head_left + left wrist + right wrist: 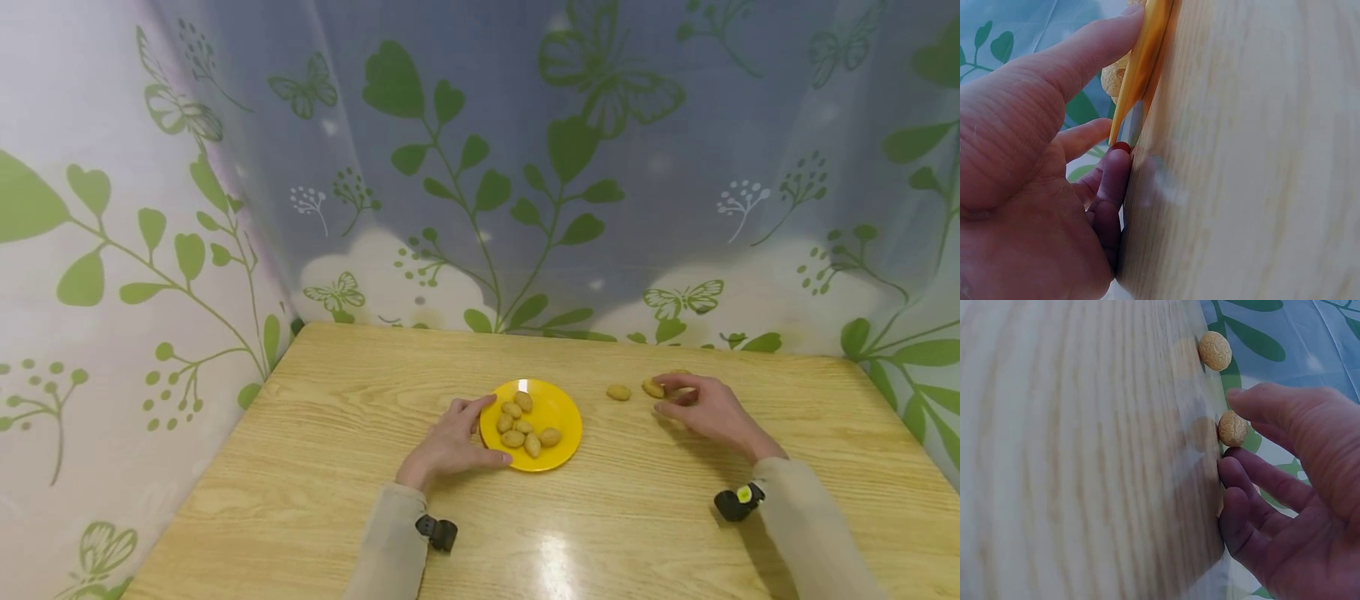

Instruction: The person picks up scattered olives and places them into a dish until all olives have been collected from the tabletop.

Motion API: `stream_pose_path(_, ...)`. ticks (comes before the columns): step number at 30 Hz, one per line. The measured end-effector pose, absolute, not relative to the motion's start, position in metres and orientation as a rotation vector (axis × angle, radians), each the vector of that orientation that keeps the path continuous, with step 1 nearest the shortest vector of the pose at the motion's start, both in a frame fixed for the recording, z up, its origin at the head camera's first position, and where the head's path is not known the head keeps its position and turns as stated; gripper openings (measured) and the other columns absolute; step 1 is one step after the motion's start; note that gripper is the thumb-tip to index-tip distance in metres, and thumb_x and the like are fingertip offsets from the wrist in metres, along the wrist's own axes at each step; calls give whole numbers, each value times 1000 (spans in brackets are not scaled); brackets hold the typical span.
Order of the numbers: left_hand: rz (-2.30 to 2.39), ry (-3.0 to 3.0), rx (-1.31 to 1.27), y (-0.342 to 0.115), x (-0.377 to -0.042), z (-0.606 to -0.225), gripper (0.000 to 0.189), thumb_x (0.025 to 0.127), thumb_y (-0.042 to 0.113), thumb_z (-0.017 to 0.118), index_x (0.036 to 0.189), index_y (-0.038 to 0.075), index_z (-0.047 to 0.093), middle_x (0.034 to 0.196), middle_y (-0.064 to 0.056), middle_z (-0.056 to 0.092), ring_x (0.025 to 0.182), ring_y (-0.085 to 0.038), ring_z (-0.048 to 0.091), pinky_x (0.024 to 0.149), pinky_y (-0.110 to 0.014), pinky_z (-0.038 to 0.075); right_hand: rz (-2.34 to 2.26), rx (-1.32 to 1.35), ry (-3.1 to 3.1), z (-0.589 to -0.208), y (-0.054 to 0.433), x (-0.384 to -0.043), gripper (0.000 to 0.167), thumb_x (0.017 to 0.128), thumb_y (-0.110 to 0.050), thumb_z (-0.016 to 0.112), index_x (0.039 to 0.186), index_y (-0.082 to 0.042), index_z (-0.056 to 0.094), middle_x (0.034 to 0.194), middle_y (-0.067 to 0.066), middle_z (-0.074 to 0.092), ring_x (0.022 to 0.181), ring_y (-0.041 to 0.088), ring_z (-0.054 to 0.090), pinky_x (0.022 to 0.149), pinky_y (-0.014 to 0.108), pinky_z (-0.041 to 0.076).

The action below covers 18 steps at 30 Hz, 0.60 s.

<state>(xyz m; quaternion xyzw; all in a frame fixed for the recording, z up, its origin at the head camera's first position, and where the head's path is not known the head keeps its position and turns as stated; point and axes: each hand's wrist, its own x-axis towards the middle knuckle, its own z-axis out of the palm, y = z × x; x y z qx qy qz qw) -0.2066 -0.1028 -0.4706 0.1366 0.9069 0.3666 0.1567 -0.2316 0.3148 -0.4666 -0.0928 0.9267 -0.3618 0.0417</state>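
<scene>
A yellow plate (567, 433) holds several tan, wrinkled walnuts (532, 444). My left hand (453, 442) grips its left rim, thumb over the top and fingers at the edge, as the left wrist view also shows. To the right, my right hand (708, 408) reaches over the table with thumb and forefinger apart around a walnut (1233, 429). The forefinger is right at that nut. Another walnut (618, 392) lies just left of it. More nuts show partly behind the right hand's fingers.
All this is on a light wooden table (322, 417). A printed curtain (465, 250) with leaves and butterflies hangs along the far edge, and a similar one (112, 250) on the left. Each sleeve end carries a small black camera (437, 532).
</scene>
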Motion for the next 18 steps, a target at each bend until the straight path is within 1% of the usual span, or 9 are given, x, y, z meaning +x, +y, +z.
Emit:
stream_pose_path(3, 1051, 2594, 386, -103, -207, -471, 97, 79, 46, 86, 160, 25, 36, 149, -13, 43, 136, -35, 46, 113, -60, 36, -1081, -287, 2851, -467, 314, -235, 48, 95, -29, 74, 137, -7, 64, 123, 20, 69, 102, 31, 70, 77, 33, 55)
stream_pose_path(9, 1043, 2597, 378, -103, -207, -471, 97, 79, 47, 85, 160, 26, 36, 149, -12, 43, 135, -35, 47, 112, -60, 36, -1076, -297, 2868, -468, 313, -242, 40, 94, -26, 76, 129, -10, 70, 118, 17, 72, 96, 25, 71, 77, 34, 54)
stream_pose_path(13, 1044, 2591, 381, -103, -208, -471, 97, 79, 46, 85, 160, 25, 36, 150, -13, 42, 135, -35, 47, 113, -61, 35, -1088, -310, 2863, -469, 312, -244, 33, 94, -24, 75, 124, -10, 72, 117, 17, 73, 94, 24, 70, 78, 36, 55)
stream_pose_path(18, 1046, 2588, 388, -103, -208, -471, 98, 78, 47, 85, 160, 26, 36, 150, -13, 42, 136, -36, 46, 113, -62, 34, -1072, -326, 2889, -470, 311, -246, 26, 94, -21, 75, 118, -10, 73, 113, 17, 73, 92, 25, 70, 76, 36, 56)
